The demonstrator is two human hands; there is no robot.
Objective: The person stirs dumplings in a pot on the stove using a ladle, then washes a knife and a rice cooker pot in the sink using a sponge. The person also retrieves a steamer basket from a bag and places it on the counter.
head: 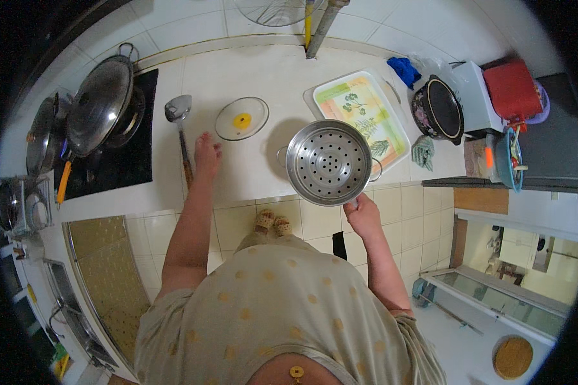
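Observation:
A stainless-steel steamer pan (329, 161) with a perforated bottom and side loop handles sits at the counter's front edge. My right hand (362, 215) is closed at its near rim, on what looks like a handle mostly hidden by the fingers. My left hand (208, 156) holds nothing, its fingers loosely apart over the counter. Just left of it lies a metal wok spatula (178, 109) with a wooden handle, partly behind my forearm. Beyond my left fingers rests a round glass lid (229, 129) with a yellow knob (242, 121).
A wok (98, 106) with an orange handle (64, 183) stands on the black cooktop (137, 163). A printed tray (347, 103) lies partly behind the steamer. Farther right are a dark flowered pot (438, 109), a green cloth (423, 153) and a blue basin (508, 166). A pipe (321, 29) meets the counter's back.

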